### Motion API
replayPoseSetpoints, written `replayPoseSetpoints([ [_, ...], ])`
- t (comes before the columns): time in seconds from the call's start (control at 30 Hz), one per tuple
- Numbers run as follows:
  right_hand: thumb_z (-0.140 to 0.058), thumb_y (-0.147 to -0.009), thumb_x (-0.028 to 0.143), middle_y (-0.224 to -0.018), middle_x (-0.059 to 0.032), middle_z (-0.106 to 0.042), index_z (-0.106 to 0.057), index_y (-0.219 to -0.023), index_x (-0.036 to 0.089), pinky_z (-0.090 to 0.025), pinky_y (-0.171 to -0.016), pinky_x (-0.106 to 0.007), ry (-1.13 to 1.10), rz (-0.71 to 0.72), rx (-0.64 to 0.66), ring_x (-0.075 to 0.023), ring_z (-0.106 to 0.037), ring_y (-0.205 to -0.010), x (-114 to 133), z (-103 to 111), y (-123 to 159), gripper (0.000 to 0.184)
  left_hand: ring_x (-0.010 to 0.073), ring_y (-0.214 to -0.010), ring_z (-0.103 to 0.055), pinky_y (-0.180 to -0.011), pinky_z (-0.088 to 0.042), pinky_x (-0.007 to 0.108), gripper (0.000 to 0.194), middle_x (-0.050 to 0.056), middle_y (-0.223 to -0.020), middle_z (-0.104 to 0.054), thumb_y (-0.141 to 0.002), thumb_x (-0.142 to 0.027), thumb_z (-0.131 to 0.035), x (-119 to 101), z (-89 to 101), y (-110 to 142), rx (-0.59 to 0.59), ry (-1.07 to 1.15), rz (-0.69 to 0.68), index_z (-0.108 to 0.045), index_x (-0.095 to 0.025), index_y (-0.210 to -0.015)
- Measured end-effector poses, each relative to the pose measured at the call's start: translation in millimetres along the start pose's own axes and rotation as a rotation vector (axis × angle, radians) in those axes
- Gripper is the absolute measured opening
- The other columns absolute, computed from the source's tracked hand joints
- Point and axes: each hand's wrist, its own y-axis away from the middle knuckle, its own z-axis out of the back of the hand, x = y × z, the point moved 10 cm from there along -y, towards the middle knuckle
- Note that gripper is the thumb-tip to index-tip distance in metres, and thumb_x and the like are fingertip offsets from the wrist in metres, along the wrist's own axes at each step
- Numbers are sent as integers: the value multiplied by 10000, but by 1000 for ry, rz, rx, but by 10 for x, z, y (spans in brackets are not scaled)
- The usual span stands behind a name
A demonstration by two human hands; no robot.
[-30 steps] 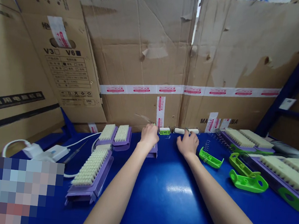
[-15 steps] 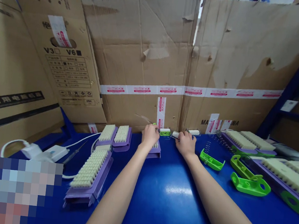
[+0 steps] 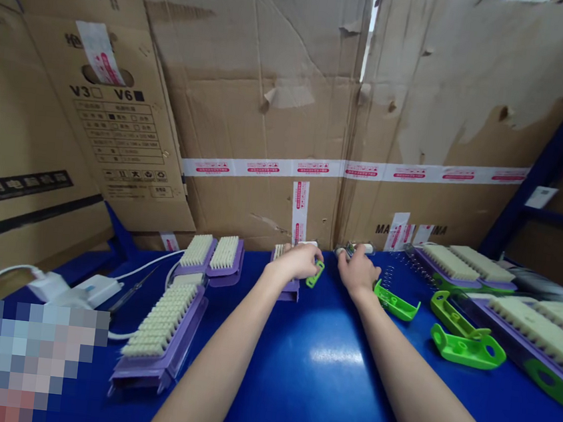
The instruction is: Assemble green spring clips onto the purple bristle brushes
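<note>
My left hand (image 3: 297,262) is closed on a small green and white part (image 3: 314,273) at the far middle of the blue table (image 3: 324,377). It hovers over a purple brush (image 3: 286,284) that lies under it. My right hand (image 3: 358,271) is curled over a small white piece (image 3: 364,248) near the cardboard wall; what its fingers hold I cannot make out. A green handle (image 3: 395,300) lies just right of that hand.
Purple brushes with cream bristles (image 3: 163,325) (image 3: 212,255) lie at the left. More green handles (image 3: 466,344), small springs (image 3: 389,273) and long brushes (image 3: 536,325) (image 3: 462,263) lie at the right. A white cable and adapter (image 3: 95,285) sit at far left. Cardboard sheets (image 3: 291,118) wall the back.
My left hand has picked up the green and white part from beside the cardboard and drawn it nearer. My right hand shifted slightly toward the white pieces. The view drifted a little.
</note>
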Motion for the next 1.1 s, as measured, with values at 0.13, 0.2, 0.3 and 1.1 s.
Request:
replayPoseSetpoints([
  [0.13, -351, -896, 385, -956, -173, -659, -411, -1182, 114, -351, -780, -410, -20, 19, -4, -305, -623, -901, 3, 2, 12, 399, 284, -1113, -536, -958, -341, 461, 227, 102, -1092, -654, -796, -223, -512, 45, 106, -156, -63, -181, 138, -656, -225, -972],
  [0.2, -352, -896, 384, -971, -180, -656, -384, -1226, 106, -352, -780, -415, -14, 38, -11, -307, -621, -905, 23, 8, 26, 432, 315, -1171, -486, -969, -314, 513, 281, 164, -1159, -611, -779, -141, -507, 146, 134, -258, -92, -220, 203, -634, -175, -1027],
  [0.3, -357, -895, 382, -973, -187, -654, -370, -1256, 92, -354, -780, -419, -6, 64, -27, -313, -618, -909, 56, 23, 43, 463, 327, -1131, -519, -932, -360, 515, 321, 204, -1153, -601, -757, -96, -521, 287, 39, -377, -61, -220, 249, -621, -143, -1058],
  [1.1, -348, -893, 385, -1002, -171, -650, -356, -1285, 111, -347, -786, -413, -24, 65, -33, -309, -610, -931, 52, -1, 38, 479, 209, -867, -626, -735, -456, 292, 190, 78, -916, -689, -707, -325, -631, 422, 416, -240, -223, 55, 124, -642, -188, -839],
])
